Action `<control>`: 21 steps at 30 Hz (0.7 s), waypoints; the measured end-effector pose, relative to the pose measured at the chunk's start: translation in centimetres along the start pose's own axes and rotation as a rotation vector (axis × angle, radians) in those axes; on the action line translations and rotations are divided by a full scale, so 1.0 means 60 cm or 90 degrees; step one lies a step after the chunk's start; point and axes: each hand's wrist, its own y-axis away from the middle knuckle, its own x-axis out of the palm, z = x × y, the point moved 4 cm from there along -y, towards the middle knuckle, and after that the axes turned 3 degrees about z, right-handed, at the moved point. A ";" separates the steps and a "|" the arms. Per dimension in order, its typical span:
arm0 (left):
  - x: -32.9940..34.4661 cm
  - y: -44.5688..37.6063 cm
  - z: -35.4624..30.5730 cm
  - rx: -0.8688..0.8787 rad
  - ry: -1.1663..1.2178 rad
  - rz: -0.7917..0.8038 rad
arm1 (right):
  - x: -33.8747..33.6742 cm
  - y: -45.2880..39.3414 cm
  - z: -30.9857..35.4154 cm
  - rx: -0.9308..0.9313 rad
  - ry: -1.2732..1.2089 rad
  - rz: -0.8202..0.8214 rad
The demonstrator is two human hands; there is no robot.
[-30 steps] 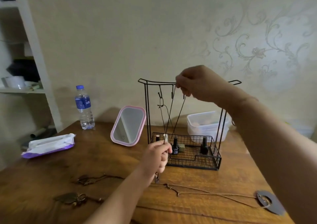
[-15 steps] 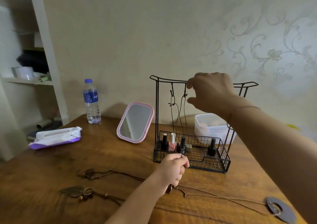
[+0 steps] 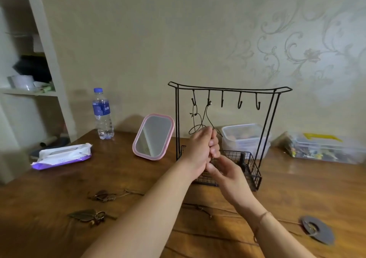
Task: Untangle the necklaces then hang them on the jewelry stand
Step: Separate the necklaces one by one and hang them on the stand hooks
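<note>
Your left hand (image 3: 200, 149) is fisted on the thin black cord necklace (image 3: 206, 117) before the black wire jewelry stand (image 3: 229, 89); your right hand (image 3: 223, 170), fingers curled loosely, touches beneath it.

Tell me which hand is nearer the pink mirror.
Left. The left hand is raised just right of the pink mirror, in front of the jewelry stand; the right hand sits lower and farther right.
</note>
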 end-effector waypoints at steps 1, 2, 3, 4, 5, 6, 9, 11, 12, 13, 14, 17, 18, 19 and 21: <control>0.003 -0.010 -0.003 0.010 -0.033 0.003 | -0.003 -0.014 -0.001 -0.008 0.047 -0.028; 0.005 -0.019 -0.004 0.022 -0.084 0.006 | -0.007 -0.027 -0.005 -0.007 0.101 -0.052; 0.004 -0.029 -0.004 0.035 -0.150 0.003 | -0.011 -0.040 -0.012 0.003 0.159 -0.069; 0.004 -0.038 -0.003 0.052 -0.231 -0.003 | -0.014 -0.052 -0.018 0.021 0.237 -0.078; 0.002 -0.045 -0.001 0.068 -0.314 -0.011 | -0.014 -0.063 -0.022 0.033 0.336 -0.079; 0.001 -0.050 0.001 0.075 -0.386 -0.021 | -0.012 -0.070 -0.026 0.042 0.443 -0.071; -0.013 -0.054 0.016 0.027 -0.532 -0.052 | 0.002 -0.080 -0.029 0.067 0.640 -0.024; -0.026 -0.052 0.040 -0.024 -0.633 -0.036 | 0.015 -0.081 -0.043 0.139 0.713 0.062; -0.033 -0.050 0.052 -0.049 -0.677 -0.028 | 0.020 -0.081 -0.051 0.174 0.733 0.098; -0.040 -0.048 0.061 -0.064 -0.711 -0.031 | 0.022 -0.082 -0.055 0.197 0.735 0.118; -0.048 -0.048 0.069 -0.071 -0.736 -0.042 | 0.022 -0.082 -0.055 0.203 0.733 0.121; -0.072 -0.051 0.082 -0.087 -0.805 -0.080 | 0.014 -0.077 -0.051 0.170 0.765 0.094; -0.080 -0.054 0.087 -0.098 -0.840 -0.087 | 0.010 -0.071 -0.050 0.143 0.783 0.084; -0.087 -0.055 0.091 -0.109 -0.875 -0.096 | 0.004 -0.064 -0.049 0.097 0.796 0.064; -0.093 -0.053 0.093 -0.119 -0.920 -0.114 | -0.008 -0.045 -0.045 -0.028 0.787 0.012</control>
